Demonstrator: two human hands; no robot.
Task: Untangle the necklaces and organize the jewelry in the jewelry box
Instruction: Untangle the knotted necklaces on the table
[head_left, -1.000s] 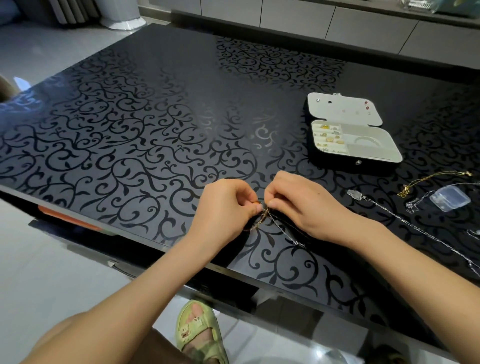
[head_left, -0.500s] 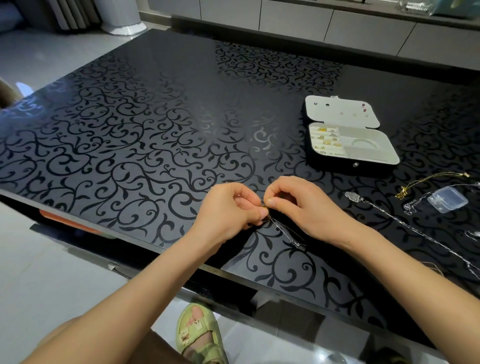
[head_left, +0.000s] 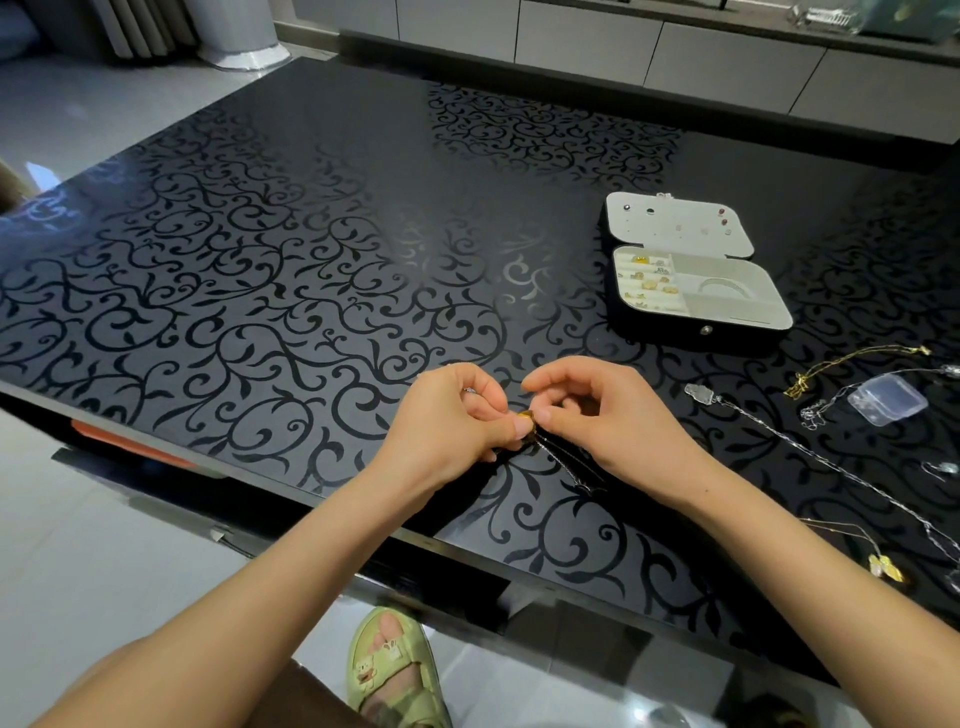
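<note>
Both hands meet just above the near edge of the desk (head_left: 311, 208). Left hand (head_left: 457, 415) and right hand (head_left: 597, 415) each pinch thumb to forefinger on the same tangled necklace (head_left: 563, 457). A small gold piece (head_left: 526, 415) shows at the pinch point; thin chain trails down-right from it onto the glass.

Jewelry box (head_left: 696, 270) sits open, well apart, to the far right; rings in the left slots, right compartment mostly free. More chains lie loose on the right: a silver necklace (head_left: 831, 462), a gold chain (head_left: 852, 361), a small clear case (head_left: 887, 401) beside them.

Handling, as a judgement: chain is very light, limp, fine, so it likely kinks or snaps if yanked. Best held close to the knot on either side and teased apart with fingertips, not pulled from the ends. Glossy desk likely lets it slide.
</note>
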